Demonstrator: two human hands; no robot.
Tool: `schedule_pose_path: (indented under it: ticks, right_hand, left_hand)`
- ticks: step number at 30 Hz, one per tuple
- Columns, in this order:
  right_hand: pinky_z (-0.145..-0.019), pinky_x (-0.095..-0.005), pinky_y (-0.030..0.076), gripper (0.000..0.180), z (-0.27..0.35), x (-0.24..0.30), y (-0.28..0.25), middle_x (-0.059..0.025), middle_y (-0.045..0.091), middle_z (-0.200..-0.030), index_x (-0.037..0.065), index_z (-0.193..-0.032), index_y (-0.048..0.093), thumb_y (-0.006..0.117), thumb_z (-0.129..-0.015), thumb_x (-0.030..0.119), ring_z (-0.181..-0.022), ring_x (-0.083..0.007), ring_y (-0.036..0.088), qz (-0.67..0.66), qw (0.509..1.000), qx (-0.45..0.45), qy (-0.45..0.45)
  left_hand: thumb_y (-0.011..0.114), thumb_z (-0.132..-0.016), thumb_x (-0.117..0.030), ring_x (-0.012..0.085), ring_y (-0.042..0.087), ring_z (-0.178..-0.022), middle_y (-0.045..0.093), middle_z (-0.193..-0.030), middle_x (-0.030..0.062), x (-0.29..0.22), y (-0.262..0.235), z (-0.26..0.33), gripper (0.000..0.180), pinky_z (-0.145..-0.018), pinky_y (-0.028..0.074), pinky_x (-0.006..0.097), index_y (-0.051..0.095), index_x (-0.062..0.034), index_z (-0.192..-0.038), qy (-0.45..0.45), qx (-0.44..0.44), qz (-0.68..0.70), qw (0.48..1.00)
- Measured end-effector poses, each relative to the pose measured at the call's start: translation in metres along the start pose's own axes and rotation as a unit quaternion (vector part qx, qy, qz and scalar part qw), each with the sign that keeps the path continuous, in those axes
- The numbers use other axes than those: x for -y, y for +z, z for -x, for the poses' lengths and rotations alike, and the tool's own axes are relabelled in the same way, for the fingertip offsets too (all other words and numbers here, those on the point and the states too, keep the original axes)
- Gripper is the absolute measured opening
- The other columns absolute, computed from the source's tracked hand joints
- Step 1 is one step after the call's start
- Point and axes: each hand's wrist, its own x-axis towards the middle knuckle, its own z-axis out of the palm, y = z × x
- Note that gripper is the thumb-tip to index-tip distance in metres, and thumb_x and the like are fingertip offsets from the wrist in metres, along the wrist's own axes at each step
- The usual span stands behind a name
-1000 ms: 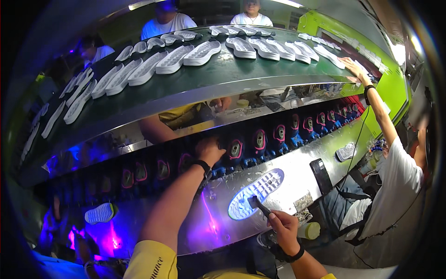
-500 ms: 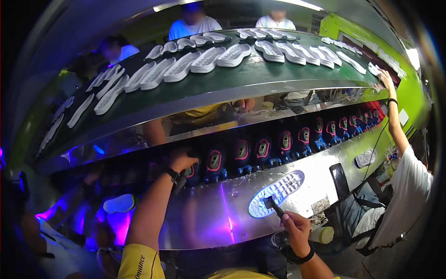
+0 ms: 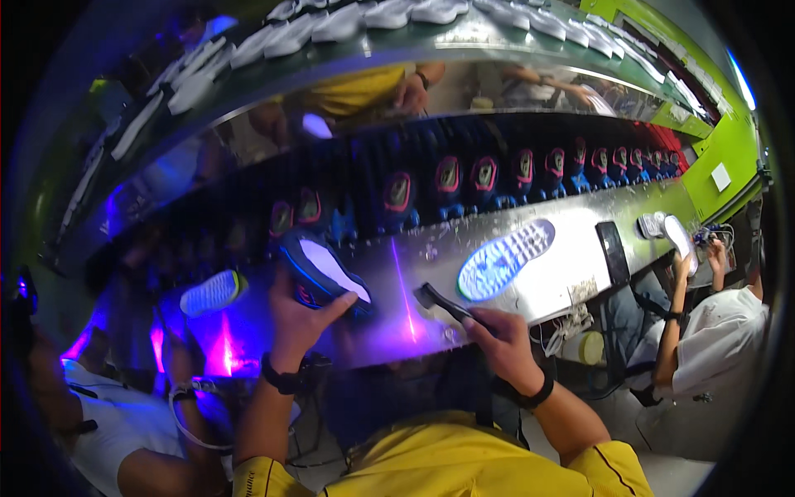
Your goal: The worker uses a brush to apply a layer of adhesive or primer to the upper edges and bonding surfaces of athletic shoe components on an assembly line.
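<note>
My left hand (image 3: 300,325) is closed around a dark shoe upper (image 3: 319,267) with blue and red trim, turned so its white underside faces up. Between the fingers of my right hand (image 3: 507,341) is a small black-handled brush (image 3: 445,303), its head over the metal table just left of a sole. That white sole (image 3: 507,258), with a grid of hollows and a bluish tint, lies on the table ahead of my right hand, apart from the brush.
Dark shoe uppers (image 3: 448,176) with pink-edged openings stand along the back of the metal table (image 3: 364,331). White soles (image 3: 339,23) line a raised green belt beyond. Another sole (image 3: 214,293) lies left, a black phone-like slab (image 3: 613,253) right. Co-workers (image 3: 712,331) sit on both sides.
My left hand has come back from the row of uppers, bringing one with it. The brush has moved left off the sole. The view has tilted down; the right co-worker now holds a sole.
</note>
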Motion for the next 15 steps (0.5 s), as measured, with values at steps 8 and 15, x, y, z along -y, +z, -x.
schedule_pose_path:
  ticks: [8, 15]
  right_hand:
    - [-0.063, -0.0273, 0.039, 0.028, 0.000, -0.003, 0.053, 0.0026, 0.057, -0.072, -0.004, -0.096, 0.074, 0.067, -0.106, 0.022, -0.070, -0.0064, 0.048, -0.061, 0.987, 0.114, 0.091]
    - [-0.068, -0.0278, 0.043, 0.030, -0.002, 0.003, 0.091, 0.0009, 0.062, -0.076, -0.005, -0.099, 0.075, 0.065, -0.108, 0.022, -0.074, -0.0076, 0.053, -0.049, 0.984, 0.144, 0.088]
  left_hand:
    - [0.090, -0.073, -0.011, 0.0385, 0.062, -0.131, 0.067, -0.132, 0.0148, 0.000, 0.003, 0.102, 0.074, -0.124, 0.033, 0.059, 0.056, -0.0060, -0.138, 0.179, -0.017, -0.209, 0.961]
    - [0.084, -0.080, -0.010, 0.0433, 0.057, -0.137, 0.062, -0.137, 0.0193, 0.019, -0.003, 0.144, 0.066, -0.123, 0.031, 0.066, 0.051, -0.0050, -0.137, 0.196, -0.010, -0.274, 0.942]
